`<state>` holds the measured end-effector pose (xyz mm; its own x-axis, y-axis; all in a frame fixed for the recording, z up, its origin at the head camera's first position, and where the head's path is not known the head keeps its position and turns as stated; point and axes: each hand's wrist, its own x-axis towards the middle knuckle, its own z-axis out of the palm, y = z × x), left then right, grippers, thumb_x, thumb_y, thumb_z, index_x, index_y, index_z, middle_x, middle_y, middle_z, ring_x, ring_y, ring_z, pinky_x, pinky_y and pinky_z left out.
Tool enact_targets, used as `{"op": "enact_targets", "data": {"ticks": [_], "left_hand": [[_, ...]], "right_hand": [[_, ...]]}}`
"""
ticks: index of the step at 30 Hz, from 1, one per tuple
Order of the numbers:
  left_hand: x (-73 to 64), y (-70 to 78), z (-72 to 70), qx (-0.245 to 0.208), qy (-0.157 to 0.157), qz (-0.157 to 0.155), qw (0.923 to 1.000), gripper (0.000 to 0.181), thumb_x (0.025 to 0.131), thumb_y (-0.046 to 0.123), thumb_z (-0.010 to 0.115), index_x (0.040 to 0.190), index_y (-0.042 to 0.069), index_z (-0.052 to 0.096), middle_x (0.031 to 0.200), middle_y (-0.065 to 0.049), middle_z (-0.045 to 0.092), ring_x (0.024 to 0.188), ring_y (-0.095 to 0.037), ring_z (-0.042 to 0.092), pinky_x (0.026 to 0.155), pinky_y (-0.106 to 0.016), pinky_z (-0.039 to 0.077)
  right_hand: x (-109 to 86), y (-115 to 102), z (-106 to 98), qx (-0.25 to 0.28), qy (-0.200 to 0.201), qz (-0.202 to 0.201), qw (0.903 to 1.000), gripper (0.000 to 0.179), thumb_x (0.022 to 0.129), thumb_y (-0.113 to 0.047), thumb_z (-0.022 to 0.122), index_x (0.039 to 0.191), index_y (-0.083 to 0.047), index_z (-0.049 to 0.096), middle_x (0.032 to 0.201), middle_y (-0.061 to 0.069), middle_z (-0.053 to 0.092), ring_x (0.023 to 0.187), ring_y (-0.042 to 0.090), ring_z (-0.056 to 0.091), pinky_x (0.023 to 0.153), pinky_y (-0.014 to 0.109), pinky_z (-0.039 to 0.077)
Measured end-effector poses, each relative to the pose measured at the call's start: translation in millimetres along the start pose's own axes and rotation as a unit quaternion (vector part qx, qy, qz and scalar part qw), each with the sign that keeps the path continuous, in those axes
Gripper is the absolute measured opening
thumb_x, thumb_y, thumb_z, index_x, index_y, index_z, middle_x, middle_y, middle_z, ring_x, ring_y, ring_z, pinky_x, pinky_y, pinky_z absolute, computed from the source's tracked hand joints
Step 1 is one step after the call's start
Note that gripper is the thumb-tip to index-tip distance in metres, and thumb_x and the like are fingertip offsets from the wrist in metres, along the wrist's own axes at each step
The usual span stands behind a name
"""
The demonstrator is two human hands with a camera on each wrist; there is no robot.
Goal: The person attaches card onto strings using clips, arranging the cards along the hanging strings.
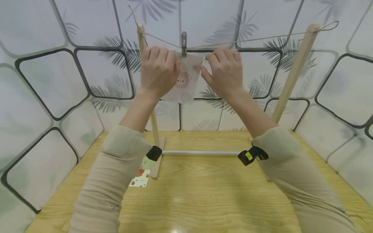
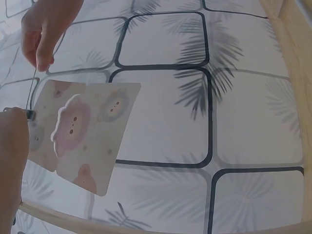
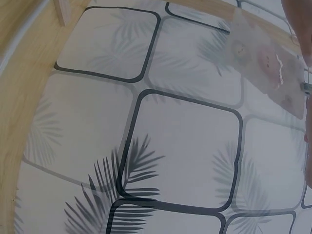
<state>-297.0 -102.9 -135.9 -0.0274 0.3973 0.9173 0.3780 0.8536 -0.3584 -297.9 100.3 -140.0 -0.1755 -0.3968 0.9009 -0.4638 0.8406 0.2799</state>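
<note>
A pale, translucent card [image 1: 190, 92] printed with a pink bear hangs from a twine line [image 1: 253, 39]. A small metal clip [image 1: 184, 44] grips its top edge at the line; a crease crosses the card in the left wrist view. My left hand [image 1: 159, 69] is at the card's upper left, fingers bent, thumb beside the clip; I cannot tell whether it pinches the card. At the upper right corner is my right hand [image 1: 225, 69], fingers loosely bent and thumb apart from them. A narrow gap separates its fingertips [image 2: 45, 64] from the card in the left wrist view.
Two wooden posts, left [image 1: 154, 126] and right [image 1: 295, 71], hold the twine ends. A white rod [image 1: 201, 152] joins the frame low down over the wooden table [image 1: 204, 194]. Another printed card [image 1: 141, 178] lies by the left foot. Patterned fabric [image 1: 35, 90] surrounds the table.
</note>
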Motion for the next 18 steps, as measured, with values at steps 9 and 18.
{"op": "enact_targets", "data": {"ticks": [9, 18], "left_hand": [[-16.3, -6.3, -5.4, -0.014, -0.015, 0.001, 0.9998, 0.018, 0.087, 0.012, 0.051, 0.077, -0.003, 0.052, 0.072, -0.017, 0.052, 0.075, -0.035, 0.046, 0.075, -0.044, 0.033], [-41.8, -10.7, -11.5, -0.031, -0.014, 0.002, 0.9994, 0.015, 0.083, 0.01, 0.058, 0.074, -0.001, 0.052, 0.072, -0.016, 0.054, 0.075, -0.035, 0.048, 0.072, -0.044, 0.034]], "right_hand": [[-18.4, 13.9, -5.9, 0.011, 0.005, -0.013, 0.9999, 0.027, 0.09, -0.023, 0.052, 0.097, 0.002, 0.061, 0.093, 0.017, 0.059, 0.092, 0.036, 0.05, 0.081, 0.047, 0.034], [-43.3, 25.7, -11.3, 0.032, 0.005, -0.026, 0.9991, 0.025, 0.088, -0.019, 0.053, 0.094, 0.003, 0.062, 0.087, 0.017, 0.059, 0.088, 0.037, 0.05, 0.078, 0.049, 0.035]]}}
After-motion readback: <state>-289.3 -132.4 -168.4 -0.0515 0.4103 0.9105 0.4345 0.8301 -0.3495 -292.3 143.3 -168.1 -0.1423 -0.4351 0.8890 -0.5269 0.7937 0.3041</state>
